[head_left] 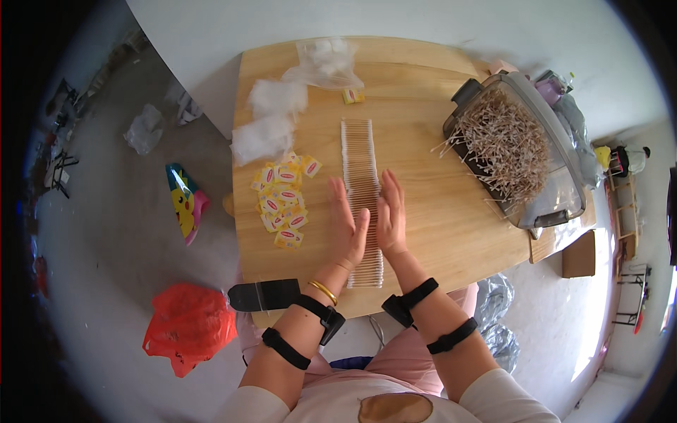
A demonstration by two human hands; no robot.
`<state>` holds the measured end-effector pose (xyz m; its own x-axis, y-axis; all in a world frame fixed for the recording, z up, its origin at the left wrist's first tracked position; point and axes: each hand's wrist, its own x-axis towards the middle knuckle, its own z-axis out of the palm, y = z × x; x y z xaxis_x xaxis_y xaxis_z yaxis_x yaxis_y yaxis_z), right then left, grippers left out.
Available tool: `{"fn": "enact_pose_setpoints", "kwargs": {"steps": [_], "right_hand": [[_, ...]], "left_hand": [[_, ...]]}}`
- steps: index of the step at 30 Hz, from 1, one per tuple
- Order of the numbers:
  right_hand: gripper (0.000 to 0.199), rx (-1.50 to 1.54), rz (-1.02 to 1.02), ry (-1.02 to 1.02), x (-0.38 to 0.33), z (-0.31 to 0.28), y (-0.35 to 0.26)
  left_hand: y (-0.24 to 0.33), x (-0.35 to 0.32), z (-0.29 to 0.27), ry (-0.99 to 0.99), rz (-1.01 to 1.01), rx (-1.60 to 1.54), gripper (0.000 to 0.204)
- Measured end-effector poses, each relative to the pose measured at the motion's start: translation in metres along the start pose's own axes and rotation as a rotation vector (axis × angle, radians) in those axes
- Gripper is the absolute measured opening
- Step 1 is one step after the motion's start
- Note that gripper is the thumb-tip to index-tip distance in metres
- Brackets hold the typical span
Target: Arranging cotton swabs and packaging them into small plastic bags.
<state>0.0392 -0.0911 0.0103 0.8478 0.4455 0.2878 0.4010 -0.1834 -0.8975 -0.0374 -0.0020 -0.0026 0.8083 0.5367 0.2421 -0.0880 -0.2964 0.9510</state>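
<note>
A long row of cotton swabs (pixel 359 151) lies side by side down the middle of the wooden table (pixel 423 106). My left hand (pixel 345 229) rests along the row's left edge, fingers stretched out, the thumb reaching over the swabs. Along the right edge, my right hand (pixel 391 217) stands on its side, its fingers straight too. The two palms face each other with the swabs between them, and neither hand grasps anything. Left of the row is a pile of small yellow and white packets (pixel 285 194). One similar packet (pixel 353 96) sits beyond the row's far end.
On the right, a grey plastic bin (pixel 563 194) holds a heap of loose swabs (pixel 508 144), some poking over its rim. White bundles (pixel 262 137) and a clear bag (pixel 326 60) lie far left. A black flat object (pixel 264 295) lies at the near-left edge, a red bag (pixel 190 328) below.
</note>
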Motion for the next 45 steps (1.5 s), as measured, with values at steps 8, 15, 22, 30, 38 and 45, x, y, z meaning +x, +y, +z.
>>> {"fn": "enact_pose_setpoints", "kwargs": {"steps": [8,15,22,30,38,45], "right_hand": [[0.051,0.017,-0.055,-0.048,0.027,0.019,0.009],[0.049,0.002,0.025,0.034,-0.005,-0.02,0.016],[0.04,-0.122,0.055,-0.011,-0.102,-0.076,-0.027],[0.03,-0.296,0.14,-0.148,-0.145,-0.101,-0.042],[0.053,-0.562,0.024,-0.355,-0.15,-0.063,-0.064],[0.056,-0.688,-0.063,-0.378,-0.131,-0.047,-0.051]], "left_hand": [[-0.007,0.046,0.008,-0.121,0.019,0.018,0.09],[0.004,0.004,-0.036,-0.091,-0.044,0.027,0.085],[0.05,-0.129,-0.084,-0.213,-0.005,0.128,0.065],[0.057,-0.163,-0.131,-0.346,0.094,0.337,0.039],[0.047,-0.183,-0.15,-0.356,0.117,0.49,0.033],[0.05,-0.184,-0.145,-0.408,0.124,0.509,0.036]]}}
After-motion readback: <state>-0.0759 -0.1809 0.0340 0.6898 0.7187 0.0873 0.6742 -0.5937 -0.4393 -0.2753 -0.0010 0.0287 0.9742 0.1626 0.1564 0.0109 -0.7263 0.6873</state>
